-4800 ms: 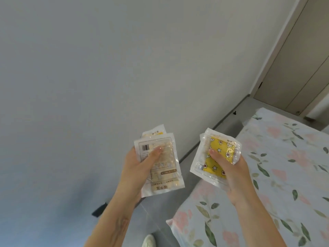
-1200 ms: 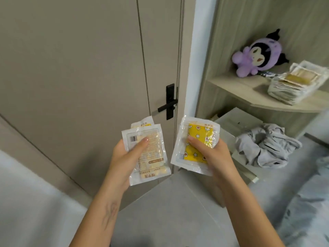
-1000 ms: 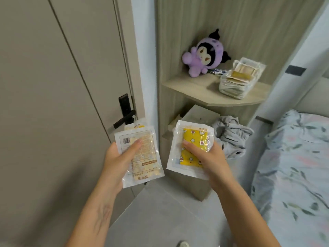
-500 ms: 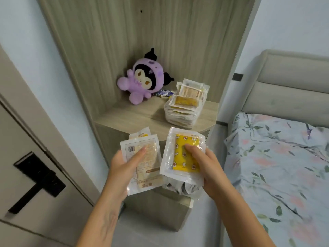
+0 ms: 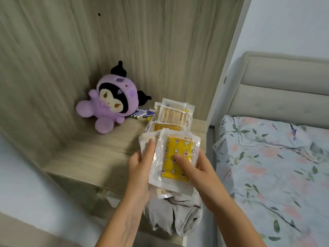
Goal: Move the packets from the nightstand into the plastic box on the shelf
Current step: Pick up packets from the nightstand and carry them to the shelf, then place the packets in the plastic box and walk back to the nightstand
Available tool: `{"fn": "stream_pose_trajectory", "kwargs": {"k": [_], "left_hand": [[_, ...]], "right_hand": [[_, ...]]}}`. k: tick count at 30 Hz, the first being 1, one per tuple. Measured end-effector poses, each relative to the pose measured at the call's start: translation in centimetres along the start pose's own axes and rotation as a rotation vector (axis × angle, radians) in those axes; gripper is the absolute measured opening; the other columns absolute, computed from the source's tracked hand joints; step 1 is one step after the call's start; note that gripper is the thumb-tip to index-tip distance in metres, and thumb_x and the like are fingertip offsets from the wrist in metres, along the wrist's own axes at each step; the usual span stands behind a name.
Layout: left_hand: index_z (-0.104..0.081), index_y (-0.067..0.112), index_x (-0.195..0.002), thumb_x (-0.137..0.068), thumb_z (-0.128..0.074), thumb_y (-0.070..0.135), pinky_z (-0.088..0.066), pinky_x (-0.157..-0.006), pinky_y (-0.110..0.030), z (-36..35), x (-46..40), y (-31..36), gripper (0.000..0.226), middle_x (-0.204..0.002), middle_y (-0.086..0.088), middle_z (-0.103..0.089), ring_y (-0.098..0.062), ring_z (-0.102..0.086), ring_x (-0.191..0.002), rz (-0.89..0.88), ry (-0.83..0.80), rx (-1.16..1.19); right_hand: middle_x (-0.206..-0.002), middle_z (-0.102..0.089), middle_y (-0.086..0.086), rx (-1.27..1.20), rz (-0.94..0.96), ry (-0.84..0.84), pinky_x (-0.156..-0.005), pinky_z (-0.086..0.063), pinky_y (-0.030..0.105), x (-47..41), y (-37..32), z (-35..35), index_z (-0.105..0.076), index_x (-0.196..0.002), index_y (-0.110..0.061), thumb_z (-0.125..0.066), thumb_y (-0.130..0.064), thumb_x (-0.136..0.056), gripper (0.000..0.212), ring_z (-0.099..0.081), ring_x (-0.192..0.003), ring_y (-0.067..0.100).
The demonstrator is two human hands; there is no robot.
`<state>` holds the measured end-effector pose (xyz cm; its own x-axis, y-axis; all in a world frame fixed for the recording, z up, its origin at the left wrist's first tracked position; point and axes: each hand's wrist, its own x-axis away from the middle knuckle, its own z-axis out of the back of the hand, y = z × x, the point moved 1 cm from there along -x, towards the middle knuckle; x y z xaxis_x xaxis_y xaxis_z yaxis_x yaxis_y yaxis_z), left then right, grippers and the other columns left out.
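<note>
1. The left hand (image 5: pixel 140 166) holds some clear packets (image 5: pixel 147 141) from the side. Its thumb lies flat on top of them and its other fingers are hidden underneath.
2. The right hand (image 5: pixel 197 168) holds the yellow star packet (image 5: pixel 177 157). Its thumb presses on the yellow part and its other fingers curl round the right edge.
3. The yellow star packet lies partly over the clear packets, so the two bunches touch.
4. Both bunches are up in the air, just in front of the plastic box (image 5: pixel 148 126) on the wooden shelf (image 5: pixel 92 157).
5. The box is full of stacked packets (image 5: pixel 173 115).
6. A purple plush toy (image 5: pixel 110 104) sits at the back of the shelf, with small batteries (image 5: pixel 142 112) beside it.
7. Grey cloth (image 5: pixel 175 216) lies below the hands.
8. A bed with a flowery sheet (image 5: pixel 272 166) is on the right.
</note>
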<state>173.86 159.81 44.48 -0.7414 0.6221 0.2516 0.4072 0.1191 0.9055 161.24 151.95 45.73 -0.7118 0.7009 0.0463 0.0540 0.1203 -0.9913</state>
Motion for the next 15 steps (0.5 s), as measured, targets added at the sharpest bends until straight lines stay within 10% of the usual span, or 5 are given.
{"fn": "stream_pose_trajectory", "kwargs": {"k": [5, 11, 15], "left_hand": [[-0.063, 0.027, -0.121, -0.072, -0.055, 0.066, -0.049, -0.098, -0.052, -3.0, -4.1, 2.1, 0.063, -0.120, -0.012, -0.067, -0.037, -0.062, -0.115, 0.130, -0.259, 0.015], [-0.064, 0.017, -0.104, -0.083, -0.072, 0.028, -0.058, -0.053, -0.034, -3.6, -9.3, 3.5, 0.026, -0.081, -0.006, -0.077, -0.023, -0.075, -0.071, 0.062, -0.117, 0.077], [-0.065, 0.018, -0.112, -0.088, -0.066, 0.035, -0.060, -0.073, -0.038, -4.8, -11.0, 3.2, 0.029, -0.105, -0.006, -0.076, -0.018, -0.074, -0.090, -0.112, 0.027, 0.183]], "right_hand": [[-0.118, -0.070, -0.002, 0.024, -0.069, -0.186, -0.085, -0.057, 0.030, -4.9, -2.2, 0.2, -0.040, -0.131, -0.027, -0.066, -0.033, -0.084, 0.053, -0.069, -0.107, 0.018], [-0.101, -0.075, -0.005, -0.033, -0.075, 0.041, -0.077, -0.061, 0.033, -9.8, -3.7, -0.3, -0.030, -0.125, -0.037, -0.081, -0.036, -0.064, 0.079, -0.073, -0.093, 0.018], [-0.093, -0.076, -0.010, -0.160, -0.045, 0.298, -0.063, -0.059, 0.028, -10.9, -2.5, -0.1, -0.051, -0.124, -0.031, -0.093, -0.037, -0.054, 0.082, -0.074, -0.085, 0.013]]}}
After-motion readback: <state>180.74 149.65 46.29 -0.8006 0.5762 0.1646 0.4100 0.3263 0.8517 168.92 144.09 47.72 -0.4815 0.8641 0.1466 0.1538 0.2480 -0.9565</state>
